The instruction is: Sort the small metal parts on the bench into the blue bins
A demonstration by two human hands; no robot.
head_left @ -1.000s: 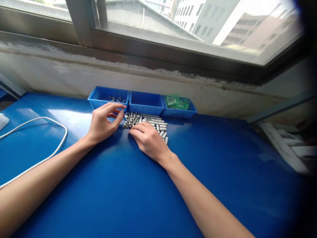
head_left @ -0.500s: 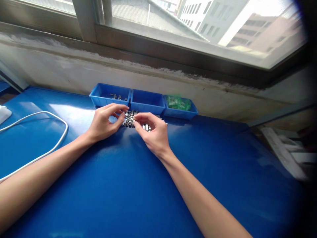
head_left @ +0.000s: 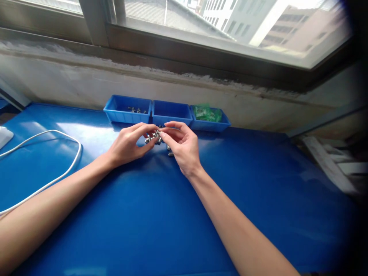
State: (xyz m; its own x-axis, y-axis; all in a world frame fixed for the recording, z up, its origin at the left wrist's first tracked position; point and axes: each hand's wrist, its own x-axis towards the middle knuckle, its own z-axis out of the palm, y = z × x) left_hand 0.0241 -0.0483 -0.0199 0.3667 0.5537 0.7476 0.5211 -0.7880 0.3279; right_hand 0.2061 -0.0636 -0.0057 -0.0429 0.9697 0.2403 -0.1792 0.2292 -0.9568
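**Close Work Over Metal Parts (head_left: 148, 140)**

A worker's left hand (head_left: 130, 142) and right hand (head_left: 185, 148) curl around the pieces on a blue table (head_left: 161, 214), three blue bins (head_left: 171, 118) at twelve o'clock; whether either grasps one cannot be told.

small metal fasteners (head_left: 156, 134) | silvery | loose cluster, mixed angles | partly hidden

Metal-framed window (head_left: 201, 48) above scuffed pale wall (head_left: 86, 81); daylight glaring on blue table (head_left: 143, 222).
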